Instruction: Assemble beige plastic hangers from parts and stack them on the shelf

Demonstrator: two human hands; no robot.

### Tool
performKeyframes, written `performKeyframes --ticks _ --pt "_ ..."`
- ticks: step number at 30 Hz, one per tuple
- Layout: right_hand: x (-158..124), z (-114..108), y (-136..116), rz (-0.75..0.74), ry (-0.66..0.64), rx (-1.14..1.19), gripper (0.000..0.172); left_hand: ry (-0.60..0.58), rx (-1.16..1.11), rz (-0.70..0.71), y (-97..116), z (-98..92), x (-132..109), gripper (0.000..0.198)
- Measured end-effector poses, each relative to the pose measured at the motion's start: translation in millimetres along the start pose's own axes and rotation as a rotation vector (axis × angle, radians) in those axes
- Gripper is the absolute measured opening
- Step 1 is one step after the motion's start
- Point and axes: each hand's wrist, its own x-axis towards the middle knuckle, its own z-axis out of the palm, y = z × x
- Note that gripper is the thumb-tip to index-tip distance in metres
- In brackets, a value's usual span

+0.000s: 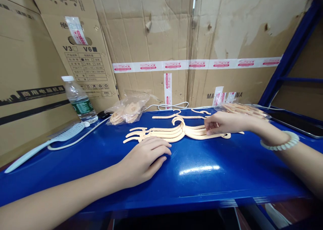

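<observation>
Far left, a pale hairbrush (pixel 63 134) and a green-labelled water bottle (pixel 80 102) sit below a carton (pixel 85 60) marked "V3" and "V6". The left hand (pixel 143 159) lies flat, fingers together, beside the stacked beige hangers (pixel 166 134) mid-table (pixel 202 176). The right hand (pixel 224 122), beaded bracelet (pixel 280 144) on its wrist, has curled fingertips on the hangers; whether it pinches them, can't tell.

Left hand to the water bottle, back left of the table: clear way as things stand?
Probably yes. The left hand lies flat on the blue table by the hangers; the water bottle stands upright to its left. Between them only a white cable and brush lie low.
</observation>
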Motion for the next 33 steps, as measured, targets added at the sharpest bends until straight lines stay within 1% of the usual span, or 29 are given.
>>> performKeyframes --ticks 9,15,22,24,25,28,30,31,33 --pt "-1.0 0.5 -4.3 -0.011 0.014 -0.007 0.032 -0.001 0.009 0.03 2.0 -0.7 -0.6 0.02" --pt "0.7 2.2 -2.6 -0.012 0.035 -0.029 0.03 -0.009 -0.009 0.016 2.0 -0.4 -0.1 0.016" --pt "0.1 1.5 2.6 -0.02 0.046 0.008 0.028 -0.019 -0.015 -0.001 3.4 -2.1 0.6 0.014" --pt "1.6 -0.2 10.9 -0.005 0.102 -0.006 0.027 -0.023 -0.019 -0.005 4.5 -2.8 0.4 0.014" --pt "2.8 -1.2 17.1 0.013 0.159 -0.017 0.026 -0.024 -0.021 -0.007 4.9 -3.0 0.2 0.014" --pt "7.6 -3.2 42.6 0.098 0.397 -0.062 0.029 -0.025 -0.029 -0.013 5.3 -3.3 -0.2 0.014" --pt "10.4 -3.2 62.0 0.156 0.519 -0.082 0.029 -0.021 -0.037 -0.018 4.8 -3.1 -0.1 0.014" --pt "11.5 -2.8 71.2 0.178 0.553 -0.087 0.029 -0.018 -0.041 -0.021 4.5 -2.9 0.0 0.014" --pt "13.4 -1.1 86.5 0.212 0.579 -0.091 0.027 -0.01 -0.051 -0.023 3.9 -2.5 0.2 0.015"
